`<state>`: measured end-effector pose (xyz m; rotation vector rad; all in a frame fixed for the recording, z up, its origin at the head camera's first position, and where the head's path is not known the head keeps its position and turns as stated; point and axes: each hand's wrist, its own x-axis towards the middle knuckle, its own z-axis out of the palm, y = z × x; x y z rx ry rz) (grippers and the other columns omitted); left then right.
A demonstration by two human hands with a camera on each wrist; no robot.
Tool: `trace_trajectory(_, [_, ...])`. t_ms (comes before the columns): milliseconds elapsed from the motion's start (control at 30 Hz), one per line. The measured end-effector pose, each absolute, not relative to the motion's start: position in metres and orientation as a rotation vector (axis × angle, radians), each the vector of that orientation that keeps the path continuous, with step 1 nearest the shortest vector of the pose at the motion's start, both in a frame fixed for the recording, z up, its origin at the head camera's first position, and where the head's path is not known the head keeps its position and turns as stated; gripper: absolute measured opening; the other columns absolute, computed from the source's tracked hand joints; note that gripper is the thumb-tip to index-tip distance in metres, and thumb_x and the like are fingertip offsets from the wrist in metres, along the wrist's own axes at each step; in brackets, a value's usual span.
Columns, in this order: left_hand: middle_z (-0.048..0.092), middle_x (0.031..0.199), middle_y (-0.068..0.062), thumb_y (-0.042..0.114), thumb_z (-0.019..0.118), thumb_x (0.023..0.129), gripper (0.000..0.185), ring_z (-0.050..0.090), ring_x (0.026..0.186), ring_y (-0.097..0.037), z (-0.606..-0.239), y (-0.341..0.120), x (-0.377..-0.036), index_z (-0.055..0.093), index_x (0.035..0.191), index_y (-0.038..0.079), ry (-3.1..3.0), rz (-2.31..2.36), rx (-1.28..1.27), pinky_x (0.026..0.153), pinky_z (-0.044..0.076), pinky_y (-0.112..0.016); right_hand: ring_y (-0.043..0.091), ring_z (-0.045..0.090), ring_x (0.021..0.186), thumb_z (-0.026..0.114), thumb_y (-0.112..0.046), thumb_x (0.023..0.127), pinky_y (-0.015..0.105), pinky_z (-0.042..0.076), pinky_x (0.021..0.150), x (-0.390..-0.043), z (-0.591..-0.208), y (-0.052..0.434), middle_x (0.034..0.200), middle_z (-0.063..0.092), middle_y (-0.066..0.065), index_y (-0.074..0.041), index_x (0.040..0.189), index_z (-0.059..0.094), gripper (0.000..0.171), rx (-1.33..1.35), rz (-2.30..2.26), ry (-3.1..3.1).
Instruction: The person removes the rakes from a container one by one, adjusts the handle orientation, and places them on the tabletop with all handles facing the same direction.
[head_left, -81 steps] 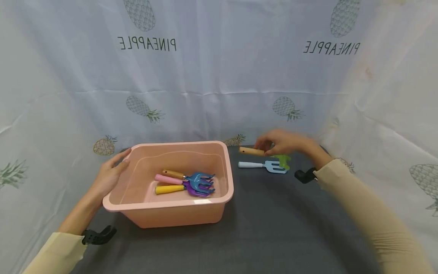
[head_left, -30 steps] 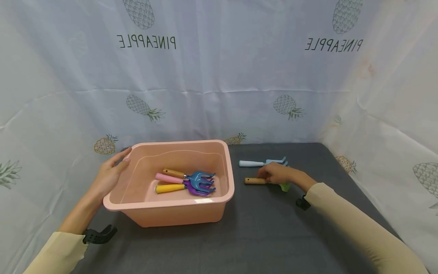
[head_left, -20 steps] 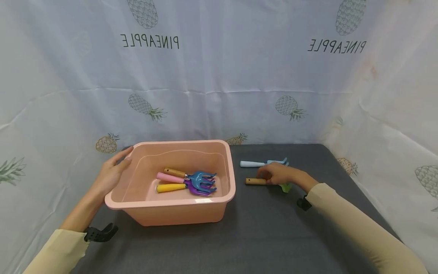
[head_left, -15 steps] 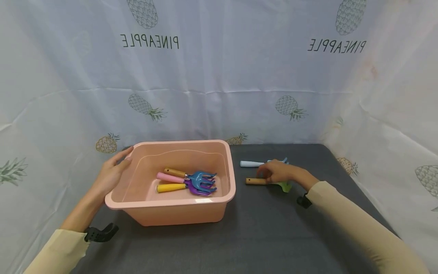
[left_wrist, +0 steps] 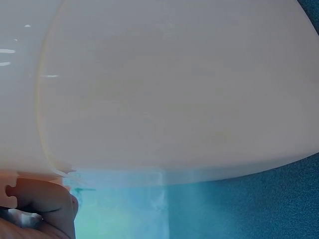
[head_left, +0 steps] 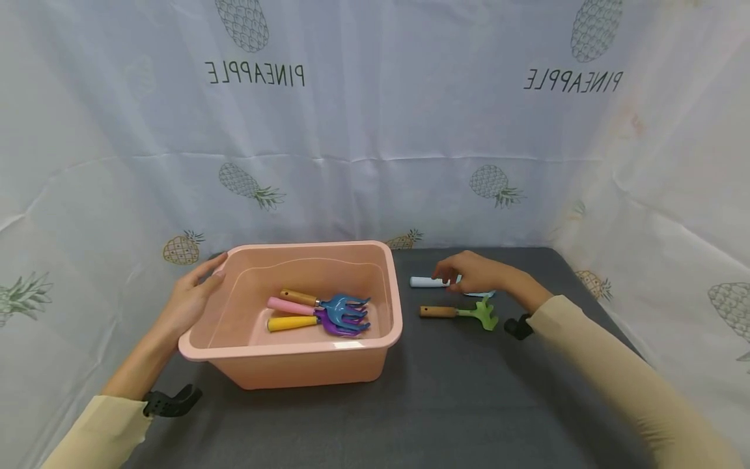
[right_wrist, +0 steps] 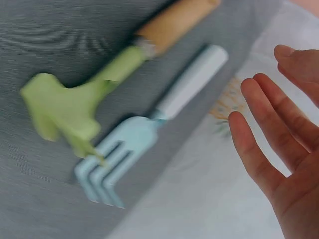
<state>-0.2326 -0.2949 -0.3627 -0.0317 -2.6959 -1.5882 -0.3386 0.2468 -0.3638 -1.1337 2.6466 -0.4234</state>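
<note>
Head view: right hand (head_left: pixel 477 273) hovers over the light-blue fork (head_left: pixel 436 283), at 3 o'clock of the pink tub (head_left: pixel 293 361); left hand (head_left: pixel 190 299) rests flat on its rim.

Right wrist view: fingers (right_wrist: pixel 259 149) spread, holding nothing. Fork looks light, rigid; best gripped mid-handle.

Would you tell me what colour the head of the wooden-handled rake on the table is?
The rake head is light green, clearest in the right wrist view.

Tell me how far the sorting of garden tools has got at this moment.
Three tools already lie in the pink tub, whose rim the left hand touches. The right hand hovers open over the light blue fork, no grip yet. The green rake lies beside it on the table, outside the tub.
</note>
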Motion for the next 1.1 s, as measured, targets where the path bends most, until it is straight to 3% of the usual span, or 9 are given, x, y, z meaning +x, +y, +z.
trace_trajectory(700, [0.013, 0.173, -0.019, 0.047, 0.04, 0.111, 0.064, 0.028, 0.152, -0.05, -0.363, -0.298, -0.234, 0.022, 0.167, 0.021, -2.716, -1.566, -0.022, 0.08, 0.045, -0.004, 0.018, 0.07, 0.097, 0.071, -0.007, 0.094, 0.036, 0.062, 0.085, -0.332, -0.279, 0.19, 0.105, 0.074, 0.003, -0.012, 0.127, 0.071, 0.034, -1.286, -0.425, 2.729])
trace_trajectory(1100, [0.018, 0.171, -0.023, 0.048, 0.037, 0.111, 0.065, 0.036, 0.148, -0.048, -0.363, -0.298, -0.232, 0.017, 0.167, 0.022, -2.72, -1.609, -0.054, 0.081, 0.05, -0.008, 0.02, 0.07, 0.096, 0.07, -0.011, 0.094, 0.039, 0.059, 0.086, -0.323, -0.252, 0.148, 0.105, 0.075, 0.004, -0.012, 0.126, 0.072, 0.032, -1.446, -0.304, 2.677])
